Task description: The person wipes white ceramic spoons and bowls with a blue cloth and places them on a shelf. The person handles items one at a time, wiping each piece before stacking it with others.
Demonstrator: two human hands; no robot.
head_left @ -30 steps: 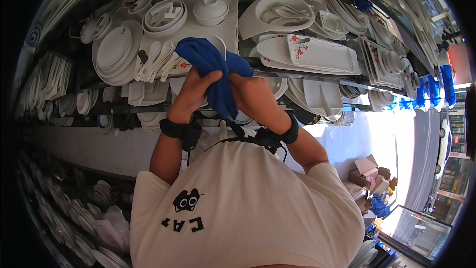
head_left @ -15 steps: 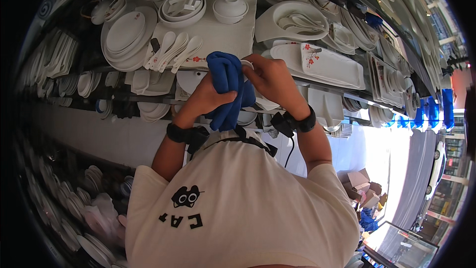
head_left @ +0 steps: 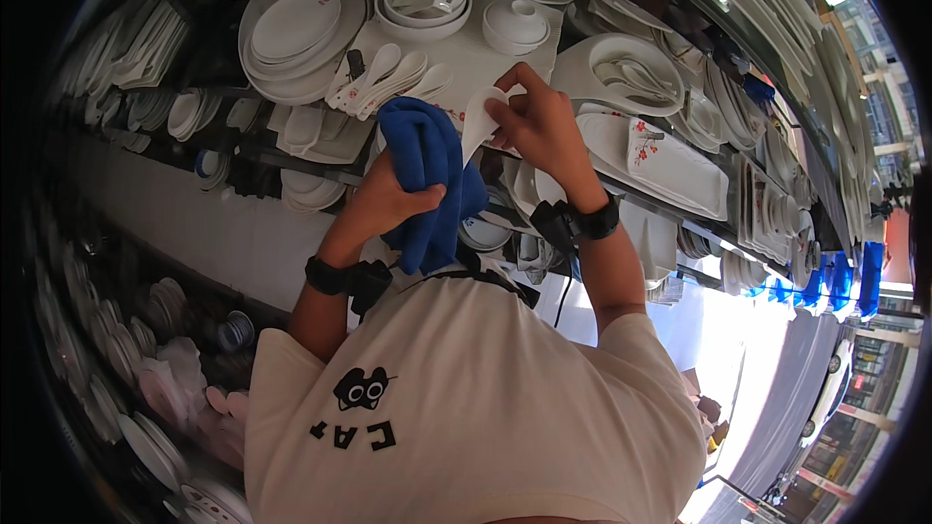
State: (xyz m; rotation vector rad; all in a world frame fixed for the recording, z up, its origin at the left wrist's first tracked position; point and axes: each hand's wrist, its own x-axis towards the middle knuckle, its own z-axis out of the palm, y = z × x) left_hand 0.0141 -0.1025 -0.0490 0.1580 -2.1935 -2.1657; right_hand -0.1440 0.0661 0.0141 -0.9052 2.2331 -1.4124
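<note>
Bunched folds of a blue cloth [head_left: 424, 160] hang from my left hand [head_left: 383, 202], its thumb pressed across the fabric. Just to the right, my right hand [head_left: 537, 126] pinches a white ceramic soup spoon [head_left: 480, 122] by its upper end. The spoon's lower end runs down beside the cloth; whether the two touch, I cannot tell. Beyond the cloth, several white soup spoons [head_left: 400, 78] lie side by side on a white ribbed tray [head_left: 464, 60]. Nested white bowls [head_left: 423, 29] and a lidded white bowl [head_left: 515, 27] stand farther back on that tray.
Stacked round plates [head_left: 296, 27] stand left of the tray. On the right are a large white bowl [head_left: 610, 58] with spoons in it and a flower-printed rectangular plate [head_left: 680, 157]. Lower shelves carry more crockery [head_left: 313, 189]. Plates [head_left: 155, 446] fill the near left.
My right hand has lifted away from the cloth, bringing the spoon out into view. The left hand has shifted slightly left with the cloth. The whole view has turned a little.
</note>
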